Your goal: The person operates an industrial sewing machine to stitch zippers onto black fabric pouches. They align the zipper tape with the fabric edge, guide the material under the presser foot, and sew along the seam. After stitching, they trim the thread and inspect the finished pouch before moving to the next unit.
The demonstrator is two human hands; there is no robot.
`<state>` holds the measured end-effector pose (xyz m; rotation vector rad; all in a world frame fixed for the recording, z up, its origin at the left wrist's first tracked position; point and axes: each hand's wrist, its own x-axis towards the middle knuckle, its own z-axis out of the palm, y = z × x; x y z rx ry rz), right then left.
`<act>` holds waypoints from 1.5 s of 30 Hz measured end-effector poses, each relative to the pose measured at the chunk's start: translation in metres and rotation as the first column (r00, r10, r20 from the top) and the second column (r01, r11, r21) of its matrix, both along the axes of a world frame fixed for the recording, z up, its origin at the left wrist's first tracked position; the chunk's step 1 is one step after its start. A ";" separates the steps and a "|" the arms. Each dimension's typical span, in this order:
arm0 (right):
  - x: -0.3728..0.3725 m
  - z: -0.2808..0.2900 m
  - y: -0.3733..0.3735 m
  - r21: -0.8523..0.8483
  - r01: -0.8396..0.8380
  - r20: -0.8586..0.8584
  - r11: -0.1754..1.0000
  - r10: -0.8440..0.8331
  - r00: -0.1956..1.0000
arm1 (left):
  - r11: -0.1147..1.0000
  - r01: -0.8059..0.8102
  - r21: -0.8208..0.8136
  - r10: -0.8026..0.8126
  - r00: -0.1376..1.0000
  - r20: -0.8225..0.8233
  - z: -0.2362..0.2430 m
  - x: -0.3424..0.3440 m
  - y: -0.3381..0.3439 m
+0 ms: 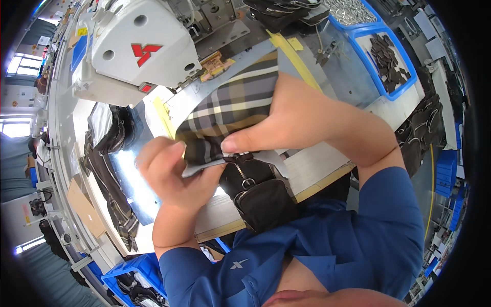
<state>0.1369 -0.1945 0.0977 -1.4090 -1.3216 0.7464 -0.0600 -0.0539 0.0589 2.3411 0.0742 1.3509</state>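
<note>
A small black zippered bag (pixel 268 202) hangs toward my body over the table's front edge, its plaid lining (pixel 235 97) pulled out above it. Grey, brown and pale yellow checks cover the lining. My right hand (pixel 289 120) is wrapped around the lining's right side, thumb pressed on it just above the zipper. At the lining's lower left, my left hand (pixel 176 176) is closed on the edge where a pale strip shows; its fingers are slightly smeared by motion. A metal ring (pixel 248 182) sits by the bag's zipper.
A white sewing machine (pixel 143 43) stands at the back left. Blue trays with metal parts (pixel 353 11) and dark brown pieces (pixel 388 66) are at the back right. More black pieces (pixel 110 128) lie at left; scissors (pixel 327 52) rest behind my right hand.
</note>
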 end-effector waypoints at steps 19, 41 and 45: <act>-0.018 0.003 -0.011 0.194 -0.027 0.325 0.981 -0.039 0.945 | 0.759 0.104 0.642 0.065 0.970 -0.234 0.032 -0.018 -0.024; -0.012 0.026 -0.011 -0.119 -0.039 -0.241 0.992 0.009 0.970 | 0.875 0.099 0.475 0.004 0.977 -0.212 0.039 -0.022 -0.016; -0.014 0.029 -0.012 0.089 -0.036 -0.049 0.995 0.041 0.998 | 0.901 0.063 0.430 0.015 0.984 -0.176 0.036 -0.026 -0.010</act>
